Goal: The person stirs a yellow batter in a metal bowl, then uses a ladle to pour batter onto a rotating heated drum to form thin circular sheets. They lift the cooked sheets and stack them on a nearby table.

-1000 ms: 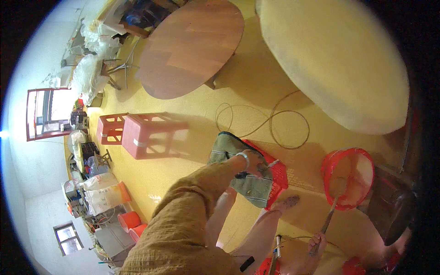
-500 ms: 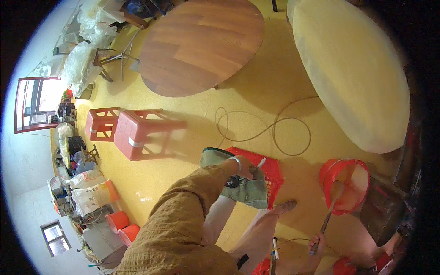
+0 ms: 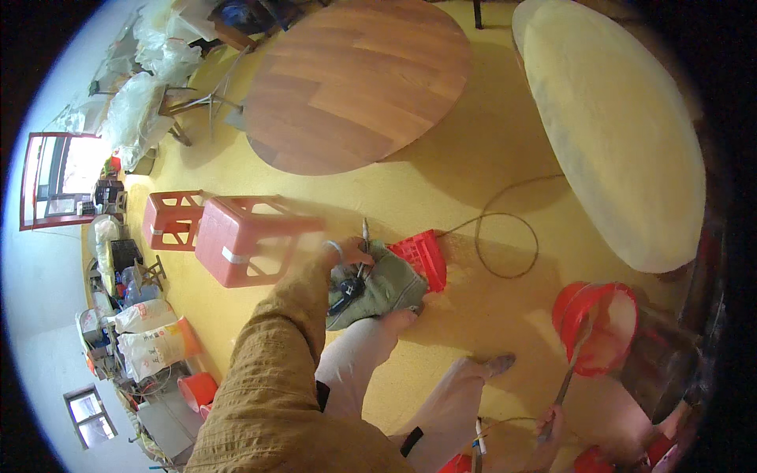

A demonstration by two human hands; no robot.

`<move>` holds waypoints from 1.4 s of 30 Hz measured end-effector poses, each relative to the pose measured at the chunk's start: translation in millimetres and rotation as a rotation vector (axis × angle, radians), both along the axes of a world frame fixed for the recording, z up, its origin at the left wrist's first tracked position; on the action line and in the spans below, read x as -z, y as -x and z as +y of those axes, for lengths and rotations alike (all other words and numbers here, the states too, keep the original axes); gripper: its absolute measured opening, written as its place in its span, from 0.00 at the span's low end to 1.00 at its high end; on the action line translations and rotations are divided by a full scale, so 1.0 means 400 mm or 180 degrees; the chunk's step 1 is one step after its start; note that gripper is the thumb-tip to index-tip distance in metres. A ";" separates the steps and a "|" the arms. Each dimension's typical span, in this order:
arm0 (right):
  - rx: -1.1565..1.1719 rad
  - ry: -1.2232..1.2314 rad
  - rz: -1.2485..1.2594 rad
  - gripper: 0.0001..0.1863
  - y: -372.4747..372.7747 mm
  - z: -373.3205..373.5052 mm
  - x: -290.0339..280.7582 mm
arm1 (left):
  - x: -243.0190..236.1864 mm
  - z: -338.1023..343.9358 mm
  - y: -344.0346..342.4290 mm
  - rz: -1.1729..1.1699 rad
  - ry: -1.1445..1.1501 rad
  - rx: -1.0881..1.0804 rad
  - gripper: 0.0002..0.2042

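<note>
So the left hand (image 3: pixel 356 254) has swung over to the left, up close to the big stool (image 3: pixel 229 236) in the view, and it's taken the green cloth (image 3: pixel 394 276) with it. That cloth used to drape across the red crate (image 3: pixel 423 258); now it's up against the leg (image 3: pixel 353 359). The crate has shifted left too. The stick (image 3: pixel 365 230) in the hand points up instead of right, and the cable (image 3: pixel 537 251)'s small left loop no longer shows.

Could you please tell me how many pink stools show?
2: the near stool, left of the green cloth; the far stool beyond it, farther left. Others may be hidden.
</note>
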State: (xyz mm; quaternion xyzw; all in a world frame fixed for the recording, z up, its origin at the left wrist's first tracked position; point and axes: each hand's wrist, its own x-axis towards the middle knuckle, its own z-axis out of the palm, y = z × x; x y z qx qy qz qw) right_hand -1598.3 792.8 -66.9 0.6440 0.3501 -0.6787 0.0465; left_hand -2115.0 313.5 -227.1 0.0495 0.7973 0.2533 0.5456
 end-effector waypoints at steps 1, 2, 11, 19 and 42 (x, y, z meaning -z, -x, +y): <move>0.0038 -0.0088 -0.0023 0.13 0.001 -0.006 0.003 | 0.005 0.002 0.024 0.0035 0.0043 0.0089 0.22; 0.0075 -0.0176 -0.0046 0.13 -0.003 -0.015 0.006 | 0.005 0.008 0.046 0.0172 0.0073 0.0198 0.22; 0.0075 0.0125 -0.0333 0.12 0.009 -0.044 -0.005 | -0.059 0.026 0.190 0.0283 0.0531 0.0872 0.19; 0.0282 0.0324 -0.0406 0.11 0.029 -0.052 -0.007 | -0.072 0.039 0.335 0.1090 0.0652 0.1425 0.19; 0.0230 0.0179 -0.0337 0.10 -0.019 0.020 0.083 | -0.148 0.098 0.307 0.1050 0.1047 0.1143 0.21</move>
